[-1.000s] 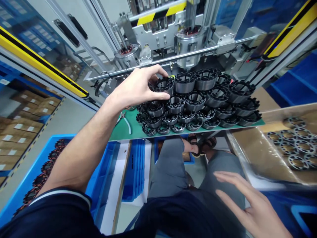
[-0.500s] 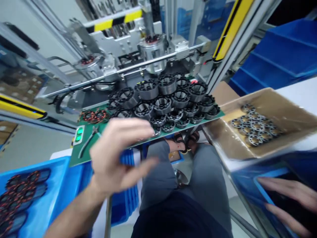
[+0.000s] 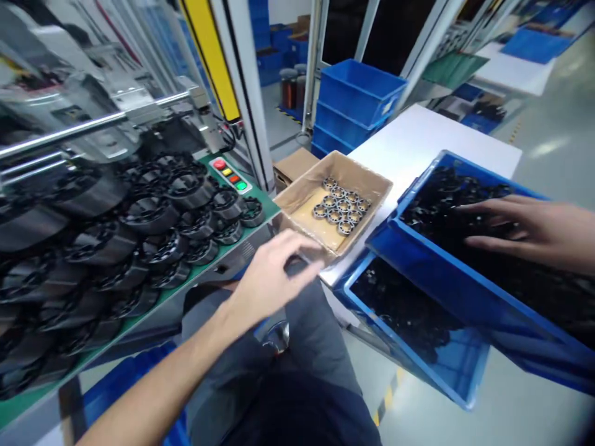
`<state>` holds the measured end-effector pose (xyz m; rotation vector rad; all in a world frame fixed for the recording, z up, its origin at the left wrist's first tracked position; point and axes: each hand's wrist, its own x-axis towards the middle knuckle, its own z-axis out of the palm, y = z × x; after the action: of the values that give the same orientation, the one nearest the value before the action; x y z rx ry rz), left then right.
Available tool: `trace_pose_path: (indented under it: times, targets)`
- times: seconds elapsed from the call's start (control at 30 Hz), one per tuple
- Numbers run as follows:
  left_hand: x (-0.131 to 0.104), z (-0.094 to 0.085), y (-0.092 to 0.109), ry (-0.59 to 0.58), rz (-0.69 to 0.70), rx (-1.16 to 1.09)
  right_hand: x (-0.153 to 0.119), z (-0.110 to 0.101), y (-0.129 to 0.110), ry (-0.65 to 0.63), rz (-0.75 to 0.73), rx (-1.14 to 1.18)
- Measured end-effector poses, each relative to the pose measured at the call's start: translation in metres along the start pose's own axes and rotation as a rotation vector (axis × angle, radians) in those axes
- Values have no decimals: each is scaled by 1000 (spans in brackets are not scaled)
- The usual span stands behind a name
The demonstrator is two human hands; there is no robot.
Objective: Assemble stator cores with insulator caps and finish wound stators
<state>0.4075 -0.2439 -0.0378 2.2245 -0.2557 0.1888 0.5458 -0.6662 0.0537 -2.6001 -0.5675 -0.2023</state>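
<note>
My left hand (image 3: pixel 276 275) hangs above my lap, holding nothing, with thumb and fingers apart. It is nearest to the near edge of a cardboard box (image 3: pixel 302 232), which holds several metal rings (image 3: pixel 343 206) with a slotted inner edge. My right hand (image 3: pixel 525 226) reaches over a blue bin (image 3: pixel 469 260) full of small black parts (image 3: pixel 437 204). Its thumb and fingers are spread, and the fingertips are at the parts; whether they touch is unclear. Several dark ring-shaped cores (image 3: pixel 151 214) with black slotted inserts stand in stacked rows on the green bench top (image 3: pixel 267 207).
A lower blue bin (image 3: pixel 469 371) with black parts sits under the upper one. A button panel (image 3: pixel 231 175) is at the bench corner, beside a frame post (image 3: pixel 251 93). Stacked blue crates (image 3: pixel 357 93) stand behind the white table (image 3: pixel 409 139).
The view has swung to the right. My left hand has moved from in front of the cores toward the cardboard box. My right hand now reaches over the upper bin's black parts.
</note>
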Motion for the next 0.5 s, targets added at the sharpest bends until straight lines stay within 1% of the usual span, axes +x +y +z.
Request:
trace_pose_path:
  times: [0.03,0.07,0.1,0.17,0.23,0.27,0.3,0.37,0.43,0.5]
  targets:
    - [29,5,-6,-44,-52,56,11,6,8,-18,-8,-27]
    - [59,13,-13,-113,-107,145,20,12,16,-60,-28,-56]
    - [88,22,-21,-200,-161,258,28,18,24,-118,-56,-84]
    - [144,46,-41,-297,-215,381,40,28,42,-245,-111,-129]
    - [191,73,-66,-376,-271,463,47,33,60,-333,-133,-158]
    - [209,86,-78,-420,-309,499,49,34,68,-357,-131,-171]
    - [224,99,-90,-467,-347,532,50,33,74,-380,-129,-189]
    - [247,119,-112,-558,-406,584,51,28,81,-395,-133,-218]
    - [263,131,-131,-633,-423,618,52,24,79,-374,-176,-221]
    - [275,136,-145,-686,-405,635,54,23,71,-367,-292,-179]
